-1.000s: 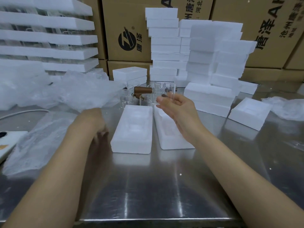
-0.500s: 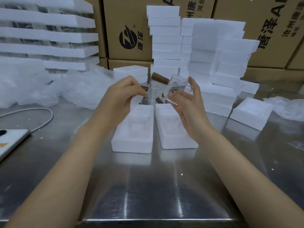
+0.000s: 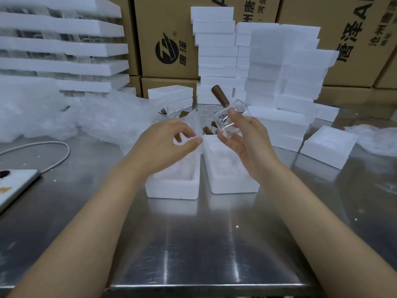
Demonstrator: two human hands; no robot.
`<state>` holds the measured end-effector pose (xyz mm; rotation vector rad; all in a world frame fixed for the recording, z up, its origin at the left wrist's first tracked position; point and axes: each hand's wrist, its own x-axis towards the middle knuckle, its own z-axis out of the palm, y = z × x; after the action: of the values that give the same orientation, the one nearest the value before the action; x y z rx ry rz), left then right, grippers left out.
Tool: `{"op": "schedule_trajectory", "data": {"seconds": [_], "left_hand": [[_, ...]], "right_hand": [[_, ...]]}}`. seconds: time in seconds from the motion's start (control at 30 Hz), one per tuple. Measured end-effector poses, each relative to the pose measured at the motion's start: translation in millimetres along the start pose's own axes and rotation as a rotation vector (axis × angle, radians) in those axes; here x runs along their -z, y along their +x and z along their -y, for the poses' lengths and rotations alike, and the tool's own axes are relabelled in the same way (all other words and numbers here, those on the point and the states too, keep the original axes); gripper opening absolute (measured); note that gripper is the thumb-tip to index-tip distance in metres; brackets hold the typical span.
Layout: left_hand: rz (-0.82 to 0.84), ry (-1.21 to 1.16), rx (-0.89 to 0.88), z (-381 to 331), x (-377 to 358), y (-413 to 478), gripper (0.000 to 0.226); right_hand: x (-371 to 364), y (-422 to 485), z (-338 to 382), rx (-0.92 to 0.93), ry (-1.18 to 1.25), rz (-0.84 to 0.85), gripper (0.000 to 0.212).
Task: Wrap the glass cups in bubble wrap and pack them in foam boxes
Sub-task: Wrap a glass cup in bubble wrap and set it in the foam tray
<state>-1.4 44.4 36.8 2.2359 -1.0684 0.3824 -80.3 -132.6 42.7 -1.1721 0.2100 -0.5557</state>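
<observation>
Right hand [image 3: 245, 138] gripped a glass cup [image 3: 231, 121], tilted, its brown wooden handle [image 3: 220, 96] pointing up and away. Thumb over the near wall, fingers cupped beneath. Cup held in the air above the far end of the right foam box [image 3: 232, 179].

Left hand [image 3: 163, 145] pinched a piece of bubble wrap [image 3: 193, 123] between thumb and forefinger, raised just beside the cup. Wrap near the glass but not around it; whether the two touched could not be told through the clear film.

Below the hands, two open foam boxes lay side by side on the steel table [image 3: 193, 244], the left foam box [image 3: 174, 183] almost touching the right. Both moulded hollows looked bare; no cup seated in either.

Further out: more unwrapped cups [image 3: 206, 115] with brown handles stood behind the boxes. A heap of loose bubble wrap [image 3: 111, 119] lay to the left. Stacks of foam pieces [image 3: 279, 67] rose behind, cardboard cartons [image 3: 167, 39] behind those. At far left, stacked foam trays [image 3: 64, 48] with glass showing between them. A phone [image 3: 15, 186] and its white cable [image 3: 53, 155] sat at the left table edge.

Judgement on progress: for this cup, wrapping was only starting. Wrap, seat, close all remained. Several cups waited. Whether the far-left stack was finished work could not be told.
</observation>
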Motion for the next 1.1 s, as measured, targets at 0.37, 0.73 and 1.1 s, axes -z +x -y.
{"op": "schedule_trajectory", "data": {"seconds": [0.37, 0.73, 1.1], "left_hand": [[0.048, 0.113, 0.05, 0.2, -2.7, -2.4, 0.036], [-0.062, 0.181, 0.12, -7.8, -15.8, -0.7, 0.025], [-0.195, -0.254, -0.132, -23.5, -14.9, -2.3, 0.02]], "right_hand": [[5.2, 2.2, 5.9, -0.016, -0.335, -0.031, 0.042], [9.6, 2.2, 6.9, -0.02, -0.762, 0.063, 0.053], [6.5, 0.5, 5.0, -0.105, -0.431, 0.269, 0.053]]}}
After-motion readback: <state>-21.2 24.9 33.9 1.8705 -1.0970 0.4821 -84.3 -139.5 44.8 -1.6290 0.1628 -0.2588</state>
